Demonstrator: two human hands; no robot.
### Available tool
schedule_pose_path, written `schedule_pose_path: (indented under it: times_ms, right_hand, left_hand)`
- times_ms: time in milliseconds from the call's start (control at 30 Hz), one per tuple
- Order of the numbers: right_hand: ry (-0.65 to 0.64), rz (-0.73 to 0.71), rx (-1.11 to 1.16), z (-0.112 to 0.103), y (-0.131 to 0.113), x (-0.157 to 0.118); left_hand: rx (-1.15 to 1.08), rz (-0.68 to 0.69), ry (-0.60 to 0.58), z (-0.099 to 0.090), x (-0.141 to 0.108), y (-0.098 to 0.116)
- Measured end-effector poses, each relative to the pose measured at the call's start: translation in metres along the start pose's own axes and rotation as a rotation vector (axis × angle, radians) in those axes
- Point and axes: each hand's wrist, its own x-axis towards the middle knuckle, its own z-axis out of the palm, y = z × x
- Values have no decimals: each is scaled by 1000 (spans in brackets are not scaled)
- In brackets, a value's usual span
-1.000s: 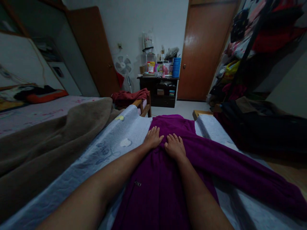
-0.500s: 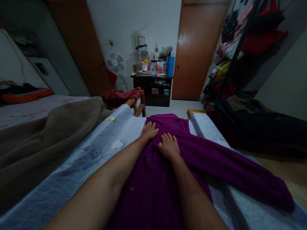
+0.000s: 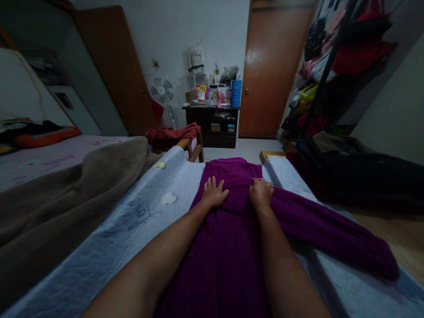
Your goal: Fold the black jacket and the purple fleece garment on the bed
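A purple garment (image 3: 232, 247) lies spread on a bed with a pale blue-grey patterned sheet (image 3: 145, 216). One of its sleeves stretches out to the right. My left hand (image 3: 214, 192) rests flat on the upper part of the garment, its fingers spread. Further right, my right hand (image 3: 261, 193) is closed on the cloth near the base of that sleeve, its fingers curled. Folds run across the fabric between the two hands.
A brown blanket (image 3: 99, 176) lies to the left. Dark folded clothes (image 3: 357, 172) are piled at the right. Behind the bed stand a dark cabinet (image 3: 210, 128), a fan (image 3: 163, 90) and a wooden door (image 3: 265, 70). Bags hang at the upper right.
My right hand has moved to the right across the garment and its fingers have closed on the cloth. My left hand has shifted slightly right and nearer. The outstretched sleeve has shifted slightly left.
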Motion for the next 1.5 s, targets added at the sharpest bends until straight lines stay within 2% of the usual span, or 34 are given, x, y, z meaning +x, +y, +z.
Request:
schedule_pose_path:
  times_ms: [100,267,433,567,700,900,1033,1133,1267,1400,1500]
  right_hand:
    - [-42,34,-5,9,7,2]
    - [8,80,117,20,14,7]
    - [126,117,421,16,28,14]
    - [154,140,508,9,33,16]
    - [96,141,429,-3,39,22]
    - [45,162,129,-32,62,40]
    - [-46,91,-21,-42,76,43]
    - [-200,7,-187,-49,89,39]
    - [-382,-5,-362,-64,119,32]
    - [-410,7,-347,-81,154,27]
    - [-509,-15,-214,-94,175,27]
  left_hand:
    - [-7,1,11,2,2,-2]
    - [-23,-1,11,0,1,0]
    - [-37,-11,-7,-3,0,1]
    - [-54,-10,8,-2,1,0]
    - [-54,-9,21,1,1,-1]
    - [-55,-12,25,-2,-1,1]
    - [-61,-19,16,-3,-3,1]
    - [-61,-21,12,-4,-3,1]
    - [-65,-22,8,-5,-4,2]
    - [-76,-17,9,-6,-4,2]
    - [-80,-17,6,-6,-4,1]
